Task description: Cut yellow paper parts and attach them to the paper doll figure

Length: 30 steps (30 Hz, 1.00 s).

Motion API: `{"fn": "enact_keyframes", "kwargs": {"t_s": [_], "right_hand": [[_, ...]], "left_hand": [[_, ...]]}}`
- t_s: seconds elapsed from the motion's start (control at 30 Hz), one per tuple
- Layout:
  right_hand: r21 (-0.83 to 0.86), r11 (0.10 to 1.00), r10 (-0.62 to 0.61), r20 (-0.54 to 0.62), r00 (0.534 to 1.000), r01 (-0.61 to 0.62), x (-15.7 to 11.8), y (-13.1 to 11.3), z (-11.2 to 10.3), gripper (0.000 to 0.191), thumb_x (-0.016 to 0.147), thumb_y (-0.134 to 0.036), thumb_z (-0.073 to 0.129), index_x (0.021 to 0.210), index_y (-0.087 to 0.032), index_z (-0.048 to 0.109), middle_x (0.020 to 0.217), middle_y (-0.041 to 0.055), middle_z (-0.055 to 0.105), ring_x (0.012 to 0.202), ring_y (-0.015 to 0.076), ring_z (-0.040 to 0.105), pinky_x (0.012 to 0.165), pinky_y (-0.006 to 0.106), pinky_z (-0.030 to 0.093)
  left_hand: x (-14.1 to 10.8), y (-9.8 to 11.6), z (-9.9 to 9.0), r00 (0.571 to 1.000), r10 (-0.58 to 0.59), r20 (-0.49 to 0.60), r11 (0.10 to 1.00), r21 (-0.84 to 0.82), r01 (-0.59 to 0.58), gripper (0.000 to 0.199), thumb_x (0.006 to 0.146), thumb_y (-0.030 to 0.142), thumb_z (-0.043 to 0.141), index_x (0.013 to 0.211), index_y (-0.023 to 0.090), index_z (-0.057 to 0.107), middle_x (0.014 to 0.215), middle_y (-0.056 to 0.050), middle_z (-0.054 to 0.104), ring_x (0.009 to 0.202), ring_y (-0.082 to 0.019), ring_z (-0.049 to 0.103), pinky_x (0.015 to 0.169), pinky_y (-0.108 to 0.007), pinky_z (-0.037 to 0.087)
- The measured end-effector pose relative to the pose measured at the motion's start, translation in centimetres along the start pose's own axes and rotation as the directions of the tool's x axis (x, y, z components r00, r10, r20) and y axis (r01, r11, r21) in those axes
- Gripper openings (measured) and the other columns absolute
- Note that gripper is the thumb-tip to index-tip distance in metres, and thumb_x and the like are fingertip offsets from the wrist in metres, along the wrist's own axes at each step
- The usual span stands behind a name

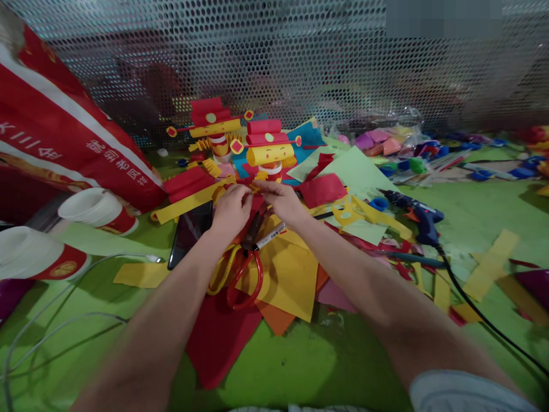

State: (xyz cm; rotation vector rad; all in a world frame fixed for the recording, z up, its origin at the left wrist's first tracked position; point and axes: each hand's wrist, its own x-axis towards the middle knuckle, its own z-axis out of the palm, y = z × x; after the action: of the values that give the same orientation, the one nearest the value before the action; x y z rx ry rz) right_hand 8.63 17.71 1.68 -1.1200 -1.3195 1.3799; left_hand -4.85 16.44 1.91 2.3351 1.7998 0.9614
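My left hand (234, 209) and my right hand (281, 200) meet at the middle of the table. Their fingertips are closed around a small yellow paper piece (254, 187), mostly hidden by the fingers. Just beyond stand two paper-cup figures, a front one (271, 153) with a yellow face and a rear one (217, 129), both under red rolled-paper hats. Below my hands lie scissors (245, 280) with red and yellow handles, and a white marker (271, 236). These rest on yellow paper sheets (291, 274) and a red sheet (223, 337).
A dark phone (191, 234) lies left of my left forearm, near stacked paper cups (96, 209) and a large red bag (72, 109). On the right, a corded glue gun (416, 214) lies among paper scraps. A perforated metal panel (300, 63) rises behind.
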Motion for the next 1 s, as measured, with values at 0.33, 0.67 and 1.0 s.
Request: {"fn": "enact_keyframes", "kwargs": {"t_s": [0.33, 0.67, 1.0], "right_hand": [[-0.017, 1.000, -0.003, 0.019, 1.000, 0.004, -0.20, 0.15, 0.30, 0.050, 0.069, -0.004, 0.042, 0.108, -0.022, 0.065, 0.073, -0.0006, 0.066, 0.047, 0.0082, 0.051, 0.051, 0.026, 0.050], [-0.017, 1.000, -0.013, 0.047, 0.999, 0.014, -0.34, 0.32, 0.40, 0.052, 0.069, -0.005, 0.042, 0.114, -0.020, 0.063, 0.058, -0.0022, 0.058, 0.043, 0.0085, 0.048, 0.042, 0.022, 0.044], [-0.041, 0.999, 0.004, 0.054, 0.999, -0.002, -0.41, 0.02, 0.54, 0.054, 0.070, -0.003, 0.040, 0.117, -0.017, 0.061, 0.057, -0.0030, 0.057, 0.044, 0.0077, 0.047, 0.044, 0.021, 0.045]], "left_hand": [[0.03, 0.01, 0.14, 0.999, -0.010, -0.038, 1.000, 0.027, 0.011, 0.011, 0.078, 0.015, 0.049, 0.078, 0.019, 0.058, 0.086, -0.006, 0.066, 0.086, -0.019, 0.061, 0.079, -0.030, 0.045], [0.03, 0.20, 0.06, 0.999, -0.023, -0.038, 0.999, 0.037, 0.024, 0.011, 0.078, 0.015, 0.048, 0.077, 0.018, 0.058, 0.086, -0.007, 0.065, 0.084, -0.020, 0.060, 0.079, -0.031, 0.044], [0.15, -0.08, 0.26, 0.999, 0.008, -0.053, 0.997, 0.071, -0.004, 0.011, 0.077, 0.014, 0.048, 0.075, 0.019, 0.057, 0.084, -0.006, 0.065, 0.083, -0.019, 0.060, 0.077, -0.031, 0.046]]}}
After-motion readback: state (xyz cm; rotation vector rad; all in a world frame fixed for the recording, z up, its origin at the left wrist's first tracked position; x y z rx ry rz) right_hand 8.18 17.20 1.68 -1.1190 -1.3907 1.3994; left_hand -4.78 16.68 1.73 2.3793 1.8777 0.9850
